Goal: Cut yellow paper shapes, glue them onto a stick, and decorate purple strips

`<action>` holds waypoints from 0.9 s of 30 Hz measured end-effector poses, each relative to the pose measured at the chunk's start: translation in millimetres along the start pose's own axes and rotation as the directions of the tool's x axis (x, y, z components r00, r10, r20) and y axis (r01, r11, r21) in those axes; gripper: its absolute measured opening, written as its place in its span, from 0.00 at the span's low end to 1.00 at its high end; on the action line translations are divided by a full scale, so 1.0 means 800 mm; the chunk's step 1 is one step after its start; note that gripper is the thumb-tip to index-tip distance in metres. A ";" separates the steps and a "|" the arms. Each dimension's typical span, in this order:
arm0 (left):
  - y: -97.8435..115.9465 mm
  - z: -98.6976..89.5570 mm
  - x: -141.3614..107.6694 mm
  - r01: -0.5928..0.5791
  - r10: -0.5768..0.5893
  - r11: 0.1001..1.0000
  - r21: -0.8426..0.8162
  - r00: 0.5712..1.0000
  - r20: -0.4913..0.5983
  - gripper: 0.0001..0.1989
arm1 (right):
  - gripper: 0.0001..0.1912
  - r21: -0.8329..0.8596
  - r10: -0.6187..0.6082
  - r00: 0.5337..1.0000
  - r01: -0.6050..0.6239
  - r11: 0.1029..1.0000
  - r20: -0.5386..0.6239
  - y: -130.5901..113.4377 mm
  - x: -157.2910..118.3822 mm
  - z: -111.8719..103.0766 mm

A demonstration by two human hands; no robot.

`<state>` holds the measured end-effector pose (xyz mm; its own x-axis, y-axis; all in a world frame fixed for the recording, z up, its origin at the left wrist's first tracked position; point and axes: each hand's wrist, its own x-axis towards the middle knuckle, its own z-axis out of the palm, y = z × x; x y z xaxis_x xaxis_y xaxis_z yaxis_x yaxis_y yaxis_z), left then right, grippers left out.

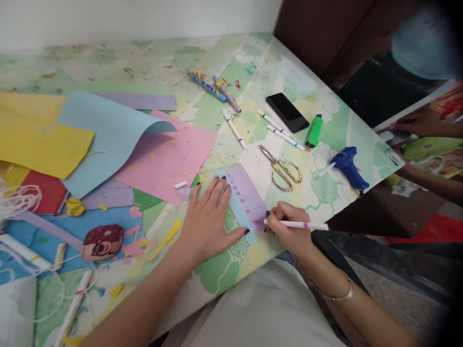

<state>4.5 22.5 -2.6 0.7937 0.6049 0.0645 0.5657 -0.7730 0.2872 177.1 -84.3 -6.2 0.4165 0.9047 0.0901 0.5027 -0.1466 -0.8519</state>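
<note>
My right hand (291, 229) is closed round a white marker (300, 224) with a purple band, its tip at the lower right end of a purple paper strip (249, 190). A row of small purple circles is drawn on that strip. Along its left side runs a light blue paper strip (238, 212). My left hand (211, 219) lies flat with fingers spread, fingertips at the upper left edge of the blue strip, holding nothing. A small white marker cap (180, 184) lies left of my left fingers. Gold-handled scissors (280, 168) rest beyond the purple strip.
Behind lie capped markers (235, 131), a black phone (287, 112), a green cutter (314, 131), a blue glue gun (349, 168) and two decorated paper rolls (208, 87). Coloured sheets (108, 140), scraps and a maroon case (102, 242) spread leftward. At right, another person's hand (415, 123) shows.
</note>
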 end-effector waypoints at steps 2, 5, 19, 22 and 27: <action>0.000 0.001 0.000 -0.001 0.001 1.000 -0.004 1.000 -0.007 0.42 | 0.17 0.020 0.025 1.000 -0.025 0.999 -0.012 -0.001 0.000 0.001; -0.001 0.001 0.000 -0.004 0.004 1.000 -0.008 1.000 -0.011 0.42 | 0.17 -0.009 0.011 1.000 -0.011 1.000 0.005 0.000 -0.001 0.001; -0.001 0.000 0.000 -0.006 0.006 1.000 -0.011 1.000 -0.011 0.42 | 0.18 0.001 -0.018 0.999 0.017 1.000 0.028 0.000 0.000 0.002; 0.000 0.000 0.000 -0.004 0.004 1.000 -0.002 1.000 -0.001 0.42 | 0.17 0.032 0.035 0.999 -0.035 0.999 0.006 -0.001 -0.001 0.003; 0.000 0.001 0.000 -0.007 0.007 1.000 0.006 1.000 0.000 0.42 | 0.18 -0.017 0.007 0.999 -0.006 1.000 0.039 -0.001 0.000 0.001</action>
<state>4.5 22.8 -3.2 0.7975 0.5997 0.0664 0.5617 -0.7780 0.2814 176.1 -84.2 -6.3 0.3898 0.9187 0.0636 0.5127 -0.1591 -0.8437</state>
